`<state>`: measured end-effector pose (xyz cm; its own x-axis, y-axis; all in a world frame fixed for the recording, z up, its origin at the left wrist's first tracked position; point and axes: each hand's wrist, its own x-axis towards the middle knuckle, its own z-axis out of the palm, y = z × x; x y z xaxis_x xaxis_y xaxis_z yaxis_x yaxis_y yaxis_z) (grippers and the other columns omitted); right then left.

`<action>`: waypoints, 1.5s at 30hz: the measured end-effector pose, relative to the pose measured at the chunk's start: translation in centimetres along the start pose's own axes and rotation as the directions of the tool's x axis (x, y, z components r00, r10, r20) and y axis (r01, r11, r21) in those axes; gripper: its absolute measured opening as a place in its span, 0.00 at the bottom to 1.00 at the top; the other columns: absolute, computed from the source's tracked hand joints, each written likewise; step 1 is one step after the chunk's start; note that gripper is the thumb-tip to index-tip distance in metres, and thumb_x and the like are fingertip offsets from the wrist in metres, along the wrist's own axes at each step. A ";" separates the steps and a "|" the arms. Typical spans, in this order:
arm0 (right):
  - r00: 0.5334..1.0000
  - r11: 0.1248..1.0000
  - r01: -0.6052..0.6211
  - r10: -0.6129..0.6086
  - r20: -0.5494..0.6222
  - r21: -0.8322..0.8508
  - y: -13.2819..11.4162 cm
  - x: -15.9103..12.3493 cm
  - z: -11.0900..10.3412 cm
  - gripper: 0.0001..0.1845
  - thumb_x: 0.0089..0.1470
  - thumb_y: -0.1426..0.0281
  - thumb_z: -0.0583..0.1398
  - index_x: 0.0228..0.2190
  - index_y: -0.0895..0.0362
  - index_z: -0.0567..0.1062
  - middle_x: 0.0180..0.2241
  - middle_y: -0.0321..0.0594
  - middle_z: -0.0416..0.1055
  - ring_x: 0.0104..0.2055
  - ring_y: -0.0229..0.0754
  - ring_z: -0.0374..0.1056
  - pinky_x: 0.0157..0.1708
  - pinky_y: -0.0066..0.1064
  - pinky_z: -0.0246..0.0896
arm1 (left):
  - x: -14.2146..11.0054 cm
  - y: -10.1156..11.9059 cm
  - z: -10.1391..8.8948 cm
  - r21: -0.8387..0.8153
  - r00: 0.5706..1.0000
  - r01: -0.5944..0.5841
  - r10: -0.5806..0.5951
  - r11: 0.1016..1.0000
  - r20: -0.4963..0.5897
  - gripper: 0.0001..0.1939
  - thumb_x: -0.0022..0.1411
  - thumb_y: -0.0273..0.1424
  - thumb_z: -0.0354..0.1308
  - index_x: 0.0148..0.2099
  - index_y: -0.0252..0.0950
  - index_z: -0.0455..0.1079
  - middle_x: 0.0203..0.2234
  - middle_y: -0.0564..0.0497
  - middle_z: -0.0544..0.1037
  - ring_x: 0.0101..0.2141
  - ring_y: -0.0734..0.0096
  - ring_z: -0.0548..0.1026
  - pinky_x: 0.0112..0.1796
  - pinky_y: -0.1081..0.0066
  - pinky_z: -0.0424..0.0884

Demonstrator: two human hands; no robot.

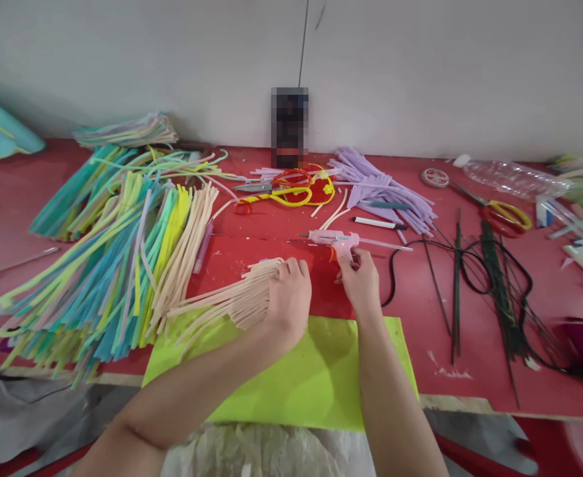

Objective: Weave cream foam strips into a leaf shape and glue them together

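Observation:
My left hand (289,298) curls its fingers over the right end of a flat piece of cream pipe cleaners (252,295), laid close together and overlapping, with loose ends fanning out leftward. My hand hides that right end. My right hand (362,279) is closed around the handle of a pink hot glue gun (332,238), its nozzle pointing left and a clear glue stick (385,245) sticking out behind. Under my wrists is a yellow-green sheet (291,384) at the table's front edge.
Left lies a big heap of coloured pipe cleaners (122,265). Purple pipe cleaners (381,185), yellow-handled scissors (281,193) and a marker (378,223) lie behind the gun. A black cord (393,278), dark green stems (500,298), red-yellow scissors (503,215) and a plastic bottle (515,177) are right.

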<state>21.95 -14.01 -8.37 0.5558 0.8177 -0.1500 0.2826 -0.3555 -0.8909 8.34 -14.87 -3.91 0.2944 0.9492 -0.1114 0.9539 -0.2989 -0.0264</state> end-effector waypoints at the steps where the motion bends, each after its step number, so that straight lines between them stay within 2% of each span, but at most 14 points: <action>1: 1.000 1.000 -0.001 0.001 0.000 0.008 0.0 0.0 0.0 0.26 0.48 0.53 0.58 0.44 0.57 0.69 0.29 0.38 0.71 0.19 0.37 0.67 0.22 0.33 0.68 | 0.0 0.0 -0.2 -0.008 1.000 0.003 -0.003 1.000 0.011 0.13 0.62 0.17 0.43 0.46 0.28 0.63 0.40 0.38 0.71 0.41 0.55 0.73 0.33 0.64 0.74; 5: 1.000 0.992 -0.023 0.021 0.019 0.126 0.2 0.3 -0.1 0.25 0.48 0.55 0.59 0.43 0.57 0.67 0.32 0.39 0.71 0.21 0.36 0.68 0.21 0.31 0.69 | -0.2 -0.6 -0.7 -0.037 0.998 -0.018 0.020 0.999 0.053 0.11 0.64 0.19 0.44 0.47 0.28 0.63 0.41 0.38 0.71 0.43 0.57 0.72 0.34 0.65 0.74; 7: 0.999 0.975 -0.046 0.039 0.038 0.217 0.2 0.6 -0.1 0.23 0.47 0.55 0.59 0.41 0.56 0.66 0.32 0.38 0.71 0.21 0.36 0.69 0.20 0.29 0.68 | -0.3 -1.3 -0.7 -0.041 0.997 -0.058 0.060 0.997 0.038 0.09 0.65 0.23 0.45 0.46 0.29 0.63 0.41 0.39 0.71 0.43 0.57 0.72 0.36 0.64 0.74; 10: 0.996 0.937 -0.076 0.054 0.073 0.342 0.3 1.0 0.0 0.23 0.44 0.54 0.62 0.38 0.55 0.65 0.28 0.35 0.72 0.23 0.38 0.72 0.21 0.28 0.69 | -0.4 -3.0 -0.1 -0.078 0.986 -0.163 0.162 0.983 -0.028 0.10 0.67 0.31 0.47 0.45 0.30 0.64 0.40 0.40 0.72 0.43 0.56 0.72 0.36 0.62 0.73; 14: 0.995 0.890 -0.041 -0.002 0.095 0.454 0.4 1.7 0.5 0.23 0.42 0.54 0.64 0.35 0.55 0.65 0.29 0.36 0.73 0.32 0.43 0.75 0.26 0.31 0.72 | -0.1 -5.8 1.2 -0.190 0.943 -0.323 0.300 0.927 -0.141 0.08 0.67 0.29 0.46 0.43 0.33 0.64 0.39 0.44 0.72 0.41 0.59 0.72 0.38 0.62 0.71; 17: 0.997 0.869 -0.019 -0.017 0.069 0.495 0.6 2.2 0.8 0.22 0.42 0.55 0.64 0.34 0.55 0.66 0.31 0.37 0.74 0.35 0.44 0.76 0.28 0.31 0.72 | 0.4 -7.3 2.0 -0.316 0.919 -0.386 0.332 0.866 -0.211 0.06 0.66 0.25 0.47 0.43 0.35 0.64 0.40 0.47 0.73 0.42 0.63 0.72 0.42 0.64 0.70; 20: 1.000 0.827 -0.007 -0.010 0.027 0.562 0.8 2.5 0.9 0.22 0.41 0.56 0.65 0.34 0.55 0.67 0.33 0.37 0.74 0.36 0.43 0.76 0.33 0.34 0.73 | 1.0 -7.8 2.1 -0.416 0.927 -0.375 0.319 0.829 -0.199 0.06 0.65 0.23 0.48 0.43 0.35 0.64 0.40 0.48 0.73 0.43 0.65 0.72 0.44 0.64 0.69; 23: 1.000 0.802 -0.006 -0.005 0.017 0.597 0.9 2.6 1.0 0.22 0.42 0.57 0.66 0.34 0.56 0.67 0.33 0.37 0.74 0.36 0.43 0.76 0.38 0.38 0.73 | 1.5 -7.8 1.8 -0.444 0.945 -0.328 0.293 0.834 -0.149 0.05 0.65 0.23 0.49 0.41 0.35 0.65 0.38 0.48 0.74 0.42 0.64 0.72 0.43 0.64 0.69; 28: 1.000 0.845 0.011 -0.011 -0.002 0.535 0.6 2.4 1.0 0.22 0.42 0.56 0.65 0.34 0.56 0.66 0.32 0.38 0.74 0.35 0.45 0.76 0.36 0.39 0.72 | 1.9 -7.7 1.7 -0.453 0.960 -0.280 0.245 0.846 -0.136 0.05 0.65 0.24 0.49 0.42 0.35 0.65 0.37 0.48 0.75 0.40 0.63 0.73 0.39 0.65 0.70; 31: 0.988 0.897 0.117 -0.060 -0.145 0.426 0.5 2.4 0.1 0.22 0.44 0.56 0.63 0.36 0.55 0.67 0.35 0.41 0.74 0.38 0.46 0.75 0.35 0.38 0.71 | 2.0 -7.7 2.4 -0.446 0.951 -0.303 0.239 0.842 -0.195 0.05 0.65 0.26 0.49 0.42 0.36 0.65 0.35 0.49 0.75 0.39 0.64 0.73 0.38 0.66 0.70; 33: 0.952 0.901 0.201 -0.086 -0.294 0.385 0.5 2.6 -0.8 0.22 0.45 0.55 0.63 0.38 0.55 0.66 0.37 0.41 0.73 0.39 0.45 0.75 0.36 0.37 0.71 | 2.0 -7.8 2.9 -0.434 0.936 -0.339 0.253 0.835 -0.244 0.05 0.66 0.26 0.48 0.43 0.36 0.65 0.36 0.49 0.75 0.39 0.65 0.73 0.39 0.66 0.70; 37: 0.900 0.877 0.213 -0.005 -0.437 0.430 0.7 2.9 -2.5 0.21 0.45 0.54 0.62 0.35 0.54 0.65 0.33 0.38 0.71 0.31 0.41 0.74 0.30 0.35 0.71 | 2.0 -7.9 3.6 -0.419 0.914 -0.382 0.270 0.824 -0.302 0.08 0.66 0.26 0.48 0.46 0.36 0.65 0.39 0.49 0.73 0.41 0.68 0.73 0.38 0.70 0.71; 40: 0.897 0.875 0.188 0.032 -0.440 0.447 1.0 3.1 -3.0 0.21 0.45 0.54 0.62 0.34 0.53 0.62 0.32 0.36 0.69 0.29 0.40 0.73 0.27 0.34 0.71 | 2.1 -8.0 3.9 -0.415 0.906 -0.392 0.267 0.821 -0.328 0.10 0.65 0.24 0.48 0.47 0.37 0.65 0.40 0.49 0.72 0.42 0.69 0.73 0.38 0.72 0.71; 45: 0.935 0.840 0.147 0.053 -0.350 0.522 0.8 3.0 -2.5 0.22 0.43 0.55 0.64 0.34 0.54 0.63 0.31 0.35 0.71 0.30 0.40 0.74 0.28 0.34 0.71 | 2.2 -8.2 4.1 -0.391 0.895 -0.410 0.283 0.824 -0.344 0.11 0.64 0.23 0.48 0.48 0.37 0.65 0.40 0.49 0.72 0.42 0.69 0.73 0.40 0.70 0.71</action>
<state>25.85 -12.96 -8.48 0.8084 0.5874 -0.0379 -0.0885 0.0577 -0.9944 0.94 -10.77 -7.99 0.5537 0.7991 0.2341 0.6880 -0.5974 0.4120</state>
